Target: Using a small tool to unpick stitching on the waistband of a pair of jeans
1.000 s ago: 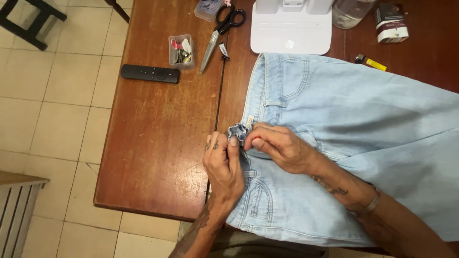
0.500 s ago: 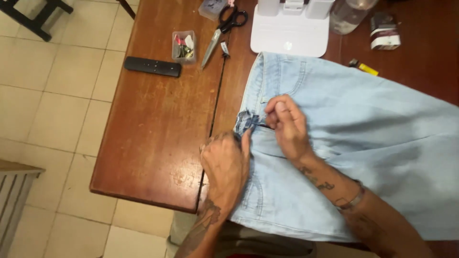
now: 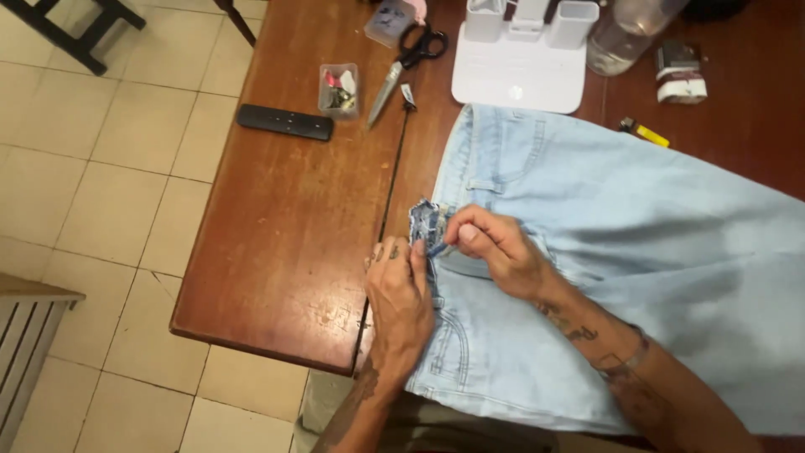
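so, the scene line by line:
jeans: a pair of light blue jeans lies flat on the wooden table, on its right half. its waistband faces the left, toward the bare middle of the table, and the legs go away to the right, so the long axis runs left to right, a little tilted down to the right.
fly area: a small darker denim piece stands up at the waistband edge, between the two hands.
left hand: the left hand lies palm down on the jeans at the table's seam, fingers together and stretched, the tips pressing the cloth just below the denim piece.
right hand: the right hand is curled, thumb and forefinger pinched together on something thin at the denim piece; maybe a needle or a small tool, the view is too blurred to tell.
scissors: scissors lie at the far edge, blades pointing toward the person.
small box: a clear plastic box just left of the scissors.
remote: a black remote lies well apart on the left.
white stand: a white plastic stand touches the jeans' far edge.
lighter: a yellow lighter beside the jeans.
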